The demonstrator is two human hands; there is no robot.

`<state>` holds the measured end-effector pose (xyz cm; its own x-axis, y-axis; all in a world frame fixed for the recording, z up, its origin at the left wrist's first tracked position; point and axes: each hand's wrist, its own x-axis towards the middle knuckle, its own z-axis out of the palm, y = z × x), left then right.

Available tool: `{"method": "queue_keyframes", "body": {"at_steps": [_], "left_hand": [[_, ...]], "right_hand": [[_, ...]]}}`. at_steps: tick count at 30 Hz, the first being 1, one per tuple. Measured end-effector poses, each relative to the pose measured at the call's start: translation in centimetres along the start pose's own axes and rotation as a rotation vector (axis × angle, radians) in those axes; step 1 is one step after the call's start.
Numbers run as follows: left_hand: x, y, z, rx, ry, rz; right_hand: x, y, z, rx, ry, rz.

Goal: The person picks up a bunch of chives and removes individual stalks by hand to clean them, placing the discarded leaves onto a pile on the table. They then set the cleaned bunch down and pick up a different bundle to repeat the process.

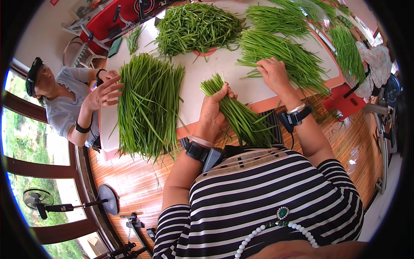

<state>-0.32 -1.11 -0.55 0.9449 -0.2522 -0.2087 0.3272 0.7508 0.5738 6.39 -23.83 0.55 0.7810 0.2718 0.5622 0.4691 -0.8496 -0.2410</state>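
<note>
My left hand [213,108] is closed around a bunch of green garlic chives [244,115], or a similar leafy stalk. The pale stem ends stick up past my thumb, and the leaves hang over the table's near edge towards my lap. My right hand [275,74] is at the near left side of a loose pile of chives [281,51]. Its thumb and fingers come together on stalks at the stem ends; how many is hidden. Bare tabletop [207,69] shows between the left-hand bunch and a heap of cut or tangled leaves [200,27] at the back.
A large chive pile [148,106] lies at the left, with a person [72,94] beside it, hands at its edge. More chives [278,19] are at the back right. Another person [376,61] sits at the right near a red stool [344,102]. A fan [40,200] stands by the windows.
</note>
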Motion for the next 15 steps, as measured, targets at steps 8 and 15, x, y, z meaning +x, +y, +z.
{"method": "queue_keyframes", "body": {"at_steps": [8,15], "left_hand": [[0.3,-0.2,0.9,-0.030,0.124,-0.003],[0.5,-0.4,-0.5,0.033,0.121,0.019]], "right_hand": [[-0.7,-6.7,-0.9,0.276,0.077,-0.203],[-2.2,-9.7,-0.6,0.153,0.041,-0.274]]}}
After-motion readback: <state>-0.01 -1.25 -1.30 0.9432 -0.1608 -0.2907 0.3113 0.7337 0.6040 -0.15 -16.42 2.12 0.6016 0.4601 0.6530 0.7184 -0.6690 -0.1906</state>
